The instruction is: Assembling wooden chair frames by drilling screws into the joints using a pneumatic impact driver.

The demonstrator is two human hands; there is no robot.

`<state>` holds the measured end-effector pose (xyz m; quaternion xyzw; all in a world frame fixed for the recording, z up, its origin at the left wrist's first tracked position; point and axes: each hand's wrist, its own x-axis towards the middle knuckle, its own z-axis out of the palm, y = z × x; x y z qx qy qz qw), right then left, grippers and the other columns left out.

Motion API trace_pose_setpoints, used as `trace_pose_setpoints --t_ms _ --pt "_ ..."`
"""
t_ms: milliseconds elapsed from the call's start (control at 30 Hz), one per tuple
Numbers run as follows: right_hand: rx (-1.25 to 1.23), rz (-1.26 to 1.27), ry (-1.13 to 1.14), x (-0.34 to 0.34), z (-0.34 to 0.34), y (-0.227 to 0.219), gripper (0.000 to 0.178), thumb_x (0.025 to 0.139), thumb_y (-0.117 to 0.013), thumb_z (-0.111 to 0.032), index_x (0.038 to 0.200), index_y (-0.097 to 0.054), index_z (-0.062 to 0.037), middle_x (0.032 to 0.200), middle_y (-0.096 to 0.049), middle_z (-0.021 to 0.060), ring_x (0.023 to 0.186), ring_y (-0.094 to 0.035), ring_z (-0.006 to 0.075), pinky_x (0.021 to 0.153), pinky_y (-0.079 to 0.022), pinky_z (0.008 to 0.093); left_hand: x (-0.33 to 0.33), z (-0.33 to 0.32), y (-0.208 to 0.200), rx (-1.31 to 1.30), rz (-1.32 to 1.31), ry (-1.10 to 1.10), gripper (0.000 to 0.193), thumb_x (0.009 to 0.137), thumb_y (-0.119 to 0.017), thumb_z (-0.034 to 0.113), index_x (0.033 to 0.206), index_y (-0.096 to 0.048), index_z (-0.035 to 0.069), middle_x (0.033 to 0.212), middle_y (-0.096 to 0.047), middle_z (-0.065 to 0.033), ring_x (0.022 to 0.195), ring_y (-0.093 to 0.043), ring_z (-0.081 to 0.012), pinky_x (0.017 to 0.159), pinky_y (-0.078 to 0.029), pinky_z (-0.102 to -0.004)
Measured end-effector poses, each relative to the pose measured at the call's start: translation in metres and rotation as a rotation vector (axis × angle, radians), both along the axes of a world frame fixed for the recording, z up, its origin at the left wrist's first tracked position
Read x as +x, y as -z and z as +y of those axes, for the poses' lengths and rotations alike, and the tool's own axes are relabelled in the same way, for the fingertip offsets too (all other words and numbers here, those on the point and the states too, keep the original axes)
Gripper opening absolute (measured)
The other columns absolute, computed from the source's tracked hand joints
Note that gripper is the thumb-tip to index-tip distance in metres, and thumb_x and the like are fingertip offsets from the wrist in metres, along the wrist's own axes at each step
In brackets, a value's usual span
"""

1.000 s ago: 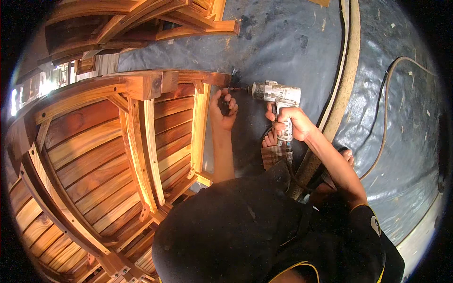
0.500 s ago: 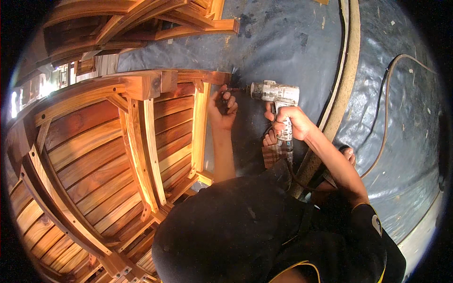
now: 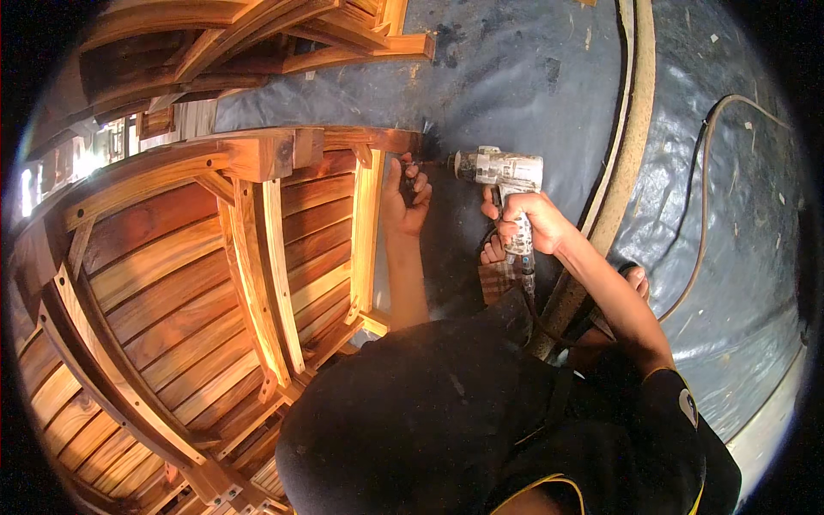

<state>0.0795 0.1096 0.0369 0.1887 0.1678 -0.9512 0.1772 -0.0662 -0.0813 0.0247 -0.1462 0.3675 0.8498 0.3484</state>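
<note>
My right hand (image 3: 534,219) is wrapped round the grip of a white, worn pistol-shaped air drill (image 3: 512,172). A brown hose (image 3: 534,311) joins the bottom of its grip. The drill lies level, its thin bit pointing left toward the end of a wooden leg (image 3: 399,142) on a slatted wooden bench (image 3: 163,240) lying on its side. Close beside that leg, my left hand (image 3: 407,204) is raised with its fingers curled around the bit's end. Whatever it pinches there is small and dark, and I cannot make it out.
Another wooden frame (image 3: 360,53) stands beyond the bench. A tan padded strip (image 3: 631,154) crosses the grey sheet-covered floor (image 3: 549,69), right of the drill. The hose (image 3: 702,189) loops farther right. Bare toes (image 3: 637,279) show beside my right forearm.
The drill and my right hand have shifted very slightly left, toward the wooden leg. My left hand stays nearly in place with its fingers curled.
</note>
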Motion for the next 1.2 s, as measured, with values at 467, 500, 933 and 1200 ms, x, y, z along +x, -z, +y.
trace_pose_setpoints --t_ms 467,500,933,1200 --pt "-0.036 -0.083 0.034 0.003 -0.007 -0.005 0.025 0.060 -0.045 0.001 0.085 -0.048 -0.0011 0.074 -0.050 0.0100 0.043 -0.042 0.0122 0.042 -0.043 0.0286 0.015 0.015 -0.014 -0.205 0.052 -0.095 0.023 0.088 -0.056 0.024 0.099 -0.053 0.003 0.067 -0.051 -0.0006 0.050 -0.049 -0.0110 0.040 -0.032 -0.0213" --pt "-0.050 -0.090 0.028 0.001 -0.008 -0.005 0.025 0.060 -0.045 0.001 0.085 -0.048 -0.0012 0.074 -0.050 0.0100 0.043 -0.041 0.0122 0.042 -0.043 0.0285 0.014 0.013 -0.011 -0.238 0.056 -0.115 0.025 0.088 -0.057 0.023 0.100 -0.052 0.003 0.067 -0.051 -0.0011 0.050 -0.049 -0.0113 0.040 -0.032 -0.0217" --pt "-0.088 -0.089 0.051 0.004 -0.005 0.005 0.029 0.063 -0.045 -0.001 0.092 -0.046 -0.0014 0.075 -0.048 0.0071 0.044 -0.039 0.0110 0.044 -0.042 0.0267 0.016 0.030 -0.008 -0.241 0.038 -0.060 0.018 0.087 -0.058 0.022 0.096 -0.055 0.007 0.067 -0.048 0.0002 0.046 -0.041 -0.0098 0.038 -0.026 -0.0220" --pt "-0.045 0.005 0.022 0.003 -0.005 0.008 0.031 0.062 -0.044 -0.001 0.093 -0.047 -0.0029 0.076 -0.049 0.0059 0.045 -0.038 0.0092 0.046 -0.042 0.0261 0.004 0.003 -0.003 -0.086 0.003 -0.037 0.022 0.090 -0.053 0.030 0.096 -0.050 0.009 0.066 -0.048 0.0017 0.049 -0.044 -0.0106 0.038 -0.027 -0.0210"
